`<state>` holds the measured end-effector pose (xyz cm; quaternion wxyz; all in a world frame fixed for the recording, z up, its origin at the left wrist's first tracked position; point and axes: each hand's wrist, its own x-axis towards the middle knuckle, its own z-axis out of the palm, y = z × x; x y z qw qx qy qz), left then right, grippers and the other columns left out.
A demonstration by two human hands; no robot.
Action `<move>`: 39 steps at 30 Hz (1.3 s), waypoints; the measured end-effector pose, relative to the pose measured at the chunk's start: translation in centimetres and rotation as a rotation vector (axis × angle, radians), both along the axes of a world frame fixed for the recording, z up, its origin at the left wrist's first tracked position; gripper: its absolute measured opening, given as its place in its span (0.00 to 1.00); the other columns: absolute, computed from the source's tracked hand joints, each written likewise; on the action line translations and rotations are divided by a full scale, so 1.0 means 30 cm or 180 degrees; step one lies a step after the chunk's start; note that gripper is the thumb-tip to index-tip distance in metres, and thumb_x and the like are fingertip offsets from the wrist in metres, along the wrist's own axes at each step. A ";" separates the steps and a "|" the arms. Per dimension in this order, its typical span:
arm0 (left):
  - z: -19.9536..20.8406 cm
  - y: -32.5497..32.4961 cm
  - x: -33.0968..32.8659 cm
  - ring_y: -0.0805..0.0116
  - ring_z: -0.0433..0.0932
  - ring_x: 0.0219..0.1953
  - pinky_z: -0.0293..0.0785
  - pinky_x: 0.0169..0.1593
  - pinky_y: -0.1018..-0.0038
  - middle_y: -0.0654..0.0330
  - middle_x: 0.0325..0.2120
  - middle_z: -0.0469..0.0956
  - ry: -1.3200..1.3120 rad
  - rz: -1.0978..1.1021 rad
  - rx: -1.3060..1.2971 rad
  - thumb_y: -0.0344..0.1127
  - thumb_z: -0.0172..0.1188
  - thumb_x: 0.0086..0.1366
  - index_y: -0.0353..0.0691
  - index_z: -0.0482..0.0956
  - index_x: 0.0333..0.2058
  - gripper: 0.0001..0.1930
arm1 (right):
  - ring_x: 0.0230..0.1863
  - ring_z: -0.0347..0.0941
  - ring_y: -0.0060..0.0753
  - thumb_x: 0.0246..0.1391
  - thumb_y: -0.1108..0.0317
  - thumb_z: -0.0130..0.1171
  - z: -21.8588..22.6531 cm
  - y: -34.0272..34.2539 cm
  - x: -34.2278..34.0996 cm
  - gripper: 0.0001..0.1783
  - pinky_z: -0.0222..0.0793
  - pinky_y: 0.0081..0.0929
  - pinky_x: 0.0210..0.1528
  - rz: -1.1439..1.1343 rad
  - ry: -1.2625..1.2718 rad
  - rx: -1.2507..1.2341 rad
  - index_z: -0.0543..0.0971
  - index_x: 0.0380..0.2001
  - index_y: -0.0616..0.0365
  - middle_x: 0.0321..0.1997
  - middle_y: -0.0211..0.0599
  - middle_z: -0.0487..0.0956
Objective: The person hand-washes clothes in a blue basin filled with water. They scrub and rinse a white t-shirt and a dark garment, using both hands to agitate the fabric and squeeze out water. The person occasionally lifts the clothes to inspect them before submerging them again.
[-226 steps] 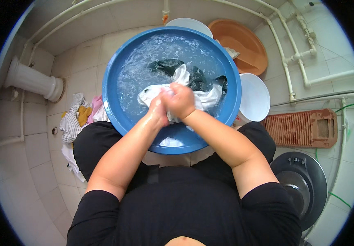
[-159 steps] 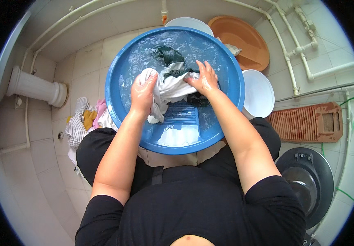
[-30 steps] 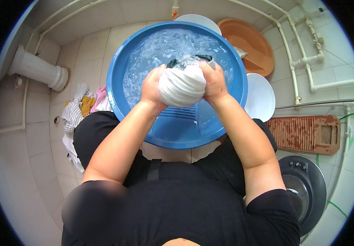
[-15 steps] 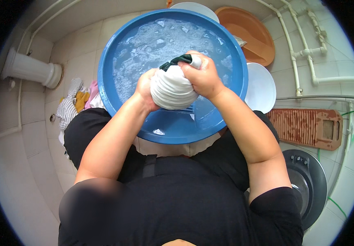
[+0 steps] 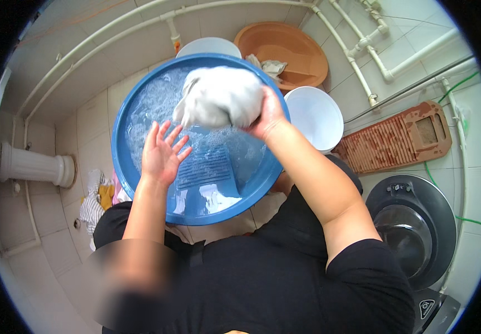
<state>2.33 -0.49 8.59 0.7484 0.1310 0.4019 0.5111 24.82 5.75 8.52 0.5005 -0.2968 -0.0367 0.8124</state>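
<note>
A bunched white garment [image 5: 221, 97], slightly blurred, hangs in the air over the blue tub [image 5: 119, 161]. My right hand [image 5: 268, 116] grips it at its right side; some of those fingers are hidden behind the cloth. Below and left of the bundle, my left hand [image 5: 164, 153] is empty, palm up with its fingers spread. It touches nothing. Soapy water [image 5: 154, 106] with foam fills the tub, and a ribbed washboard surface [image 5: 204, 167] shows in the tub's near part.
Behind the tub stand a white basin [image 5: 210, 47] and an orange-brown basin [image 5: 307, 61] with pale cloth in it. At the right are a white bucket [image 5: 315, 119], a brown washboard [image 5: 385, 139] and a dark round-lidded appliance [image 5: 418, 234]. Clothes [image 5: 98, 195] lie at the left.
The twisted garment has loosened into a loose bundle and moved up and left. My left hand has let go and opened. The view has shifted, putting the tub lower and further left.
</note>
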 end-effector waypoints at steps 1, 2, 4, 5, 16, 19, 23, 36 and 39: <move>-0.020 0.000 -0.004 0.51 0.59 0.57 0.55 0.57 0.56 0.49 0.57 0.58 0.0329 0.0052 0.0030 0.56 0.40 0.62 0.40 0.52 0.58 0.32 | 0.53 0.65 0.39 0.50 0.42 0.41 0.040 0.022 0.036 0.31 0.62 0.44 0.54 -0.0472 -0.0057 0.0097 0.68 0.49 0.53 0.52 0.36 0.69; -0.034 0.000 -0.003 0.53 0.61 0.55 0.57 0.56 0.59 0.50 0.56 0.59 0.0089 -0.0017 0.0079 0.54 0.40 0.63 0.40 0.54 0.56 0.30 | 0.57 0.60 0.43 0.49 0.39 0.42 0.040 0.060 0.103 0.36 0.59 0.47 0.55 -0.0772 0.0129 0.0555 0.61 0.54 0.54 0.57 0.40 0.63; -0.054 -0.005 0.010 0.56 0.63 0.54 0.59 0.54 0.62 0.51 0.54 0.63 -0.0048 -0.0253 0.0027 0.52 0.40 0.64 0.39 0.57 0.54 0.27 | 0.64 0.46 0.49 0.47 0.35 0.45 0.041 0.138 0.202 0.47 0.53 0.52 0.58 -0.1164 -0.0010 0.0982 0.46 0.61 0.53 0.64 0.46 0.48; -0.064 -0.004 0.011 0.57 0.64 0.54 0.60 0.54 0.62 0.52 0.53 0.64 -0.0034 -0.0379 -0.0005 0.51 0.40 0.64 0.39 0.58 0.54 0.26 | 0.66 0.37 0.53 0.45 0.34 0.48 0.054 0.162 0.225 0.53 0.49 0.54 0.59 -0.1267 -0.0316 0.0952 0.38 0.63 0.52 0.66 0.48 0.39; -0.107 -0.028 -0.018 0.58 0.65 0.52 0.61 0.52 0.66 0.53 0.51 0.67 0.0644 -0.0315 -0.0066 0.46 0.42 0.64 0.39 0.64 0.50 0.21 | 0.39 0.71 0.35 0.52 0.56 0.46 -0.049 0.047 -0.018 0.22 0.67 0.31 0.38 0.0821 -0.1969 0.0496 0.68 0.46 0.58 0.43 0.40 0.74; -0.102 -0.034 0.000 0.58 0.66 0.51 0.61 0.51 0.66 0.53 0.48 0.70 0.0437 -0.0471 -0.0088 0.45 0.46 0.62 0.38 0.65 0.49 0.21 | 0.36 0.70 0.31 0.52 0.56 0.47 -0.030 0.003 -0.070 0.20 0.66 0.28 0.36 0.1062 -0.2089 0.0828 0.70 0.44 0.57 0.40 0.37 0.75; -0.093 -0.043 -0.019 0.59 0.65 0.52 0.61 0.53 0.66 0.53 0.52 0.65 0.0153 -0.0360 -0.0171 0.45 0.43 0.63 0.39 0.62 0.53 0.22 | 0.41 0.71 0.31 0.53 0.55 0.49 -0.026 -0.068 -0.193 0.22 0.66 0.28 0.37 0.1532 -0.2228 0.1272 0.70 0.47 0.57 0.45 0.38 0.73; 0.215 -0.127 -0.728 0.56 0.70 0.45 0.68 0.47 0.61 0.52 0.44 0.71 -0.0500 0.1929 0.0796 0.41 0.43 0.62 0.38 0.70 0.40 0.15 | 0.62 0.51 0.56 0.47 0.57 0.55 -0.142 -0.150 -0.272 0.23 0.47 0.41 0.62 0.1455 -0.6042 0.4158 0.72 0.47 0.54 0.60 0.54 0.58; 0.061 -0.328 -0.957 0.60 0.70 0.46 0.68 0.47 0.65 0.55 0.47 0.70 0.0102 0.2410 0.0636 0.42 0.42 0.62 0.40 0.69 0.44 0.16 | 0.62 0.51 0.55 0.47 0.59 0.55 -0.145 -0.204 -0.319 0.21 0.48 0.41 0.61 0.1742 -0.6002 0.4351 0.73 0.45 0.55 0.60 0.52 0.59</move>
